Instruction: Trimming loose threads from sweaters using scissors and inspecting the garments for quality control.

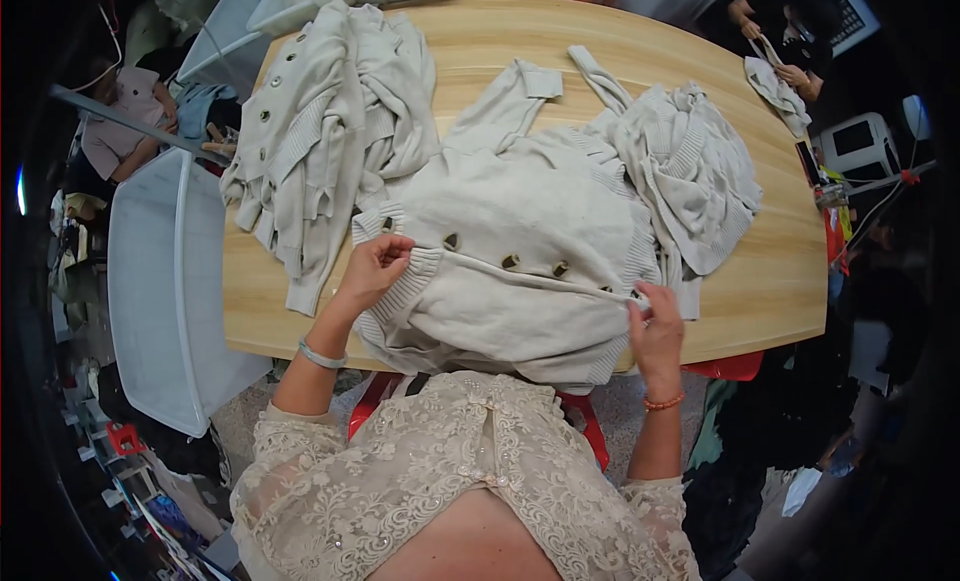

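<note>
A cream knit cardigan (530, 206) lies across the near part of the table, with its button front running left to right and several dark toggle-like buttons along it. My left hand (376, 269) pinches the ribbed edge at the cardigan's left end, beside a button. At the opposite end my right hand (656, 326) has its fingers closed on the front edge near the last button. Both sleeves stretch away toward the far side. The cardigan's near part hangs over the table's front edge.
Cream knit garments form a buttoned pile (330, 121) at the left and a bunched heap (690, 166) at the right of the wooden table (480, 31). A white plastic bin (150, 281) stands left. At the far right another person's hands hold a pale cloth (775, 91).
</note>
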Motion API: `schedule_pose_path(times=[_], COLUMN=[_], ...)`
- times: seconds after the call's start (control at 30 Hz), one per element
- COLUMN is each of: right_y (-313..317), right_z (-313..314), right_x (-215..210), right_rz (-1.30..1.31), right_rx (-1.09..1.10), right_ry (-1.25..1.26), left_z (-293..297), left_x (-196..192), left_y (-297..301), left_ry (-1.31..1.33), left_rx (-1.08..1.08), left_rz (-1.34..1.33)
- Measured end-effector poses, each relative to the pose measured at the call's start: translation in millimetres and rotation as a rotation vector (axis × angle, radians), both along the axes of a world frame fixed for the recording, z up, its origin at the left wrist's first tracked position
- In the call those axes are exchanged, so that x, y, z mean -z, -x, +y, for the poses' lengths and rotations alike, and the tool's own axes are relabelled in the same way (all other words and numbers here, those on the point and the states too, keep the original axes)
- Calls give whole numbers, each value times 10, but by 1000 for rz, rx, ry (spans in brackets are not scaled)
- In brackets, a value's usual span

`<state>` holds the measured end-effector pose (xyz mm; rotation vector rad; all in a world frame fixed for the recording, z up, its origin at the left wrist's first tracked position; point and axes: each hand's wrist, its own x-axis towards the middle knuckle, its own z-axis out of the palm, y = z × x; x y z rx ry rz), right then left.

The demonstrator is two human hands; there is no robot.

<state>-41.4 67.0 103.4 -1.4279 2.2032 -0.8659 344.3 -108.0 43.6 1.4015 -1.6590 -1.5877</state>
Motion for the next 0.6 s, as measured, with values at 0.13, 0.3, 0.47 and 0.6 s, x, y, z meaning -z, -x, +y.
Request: schedule_pose_path(times=[0.13,0.3,0.47,0.6], right_y=[-1060,-1919,-2106,-2167], right_z=[-583,-1109,-1307,-1302], right_x=[83,320,482,515], right_rz=[-255,-552,-670,-526], right_rx=[-398,-555,-640,-599], right_ry=[121,85,-148,-30], left_z=[133,204,211,89], left_x=[-23,-235,-245,-143], left_y=[13,13,-266,-356], left_ry=[-65,176,146,95], left_rx=[-42,82,-30,19], left_rz=[102,195,132,79])
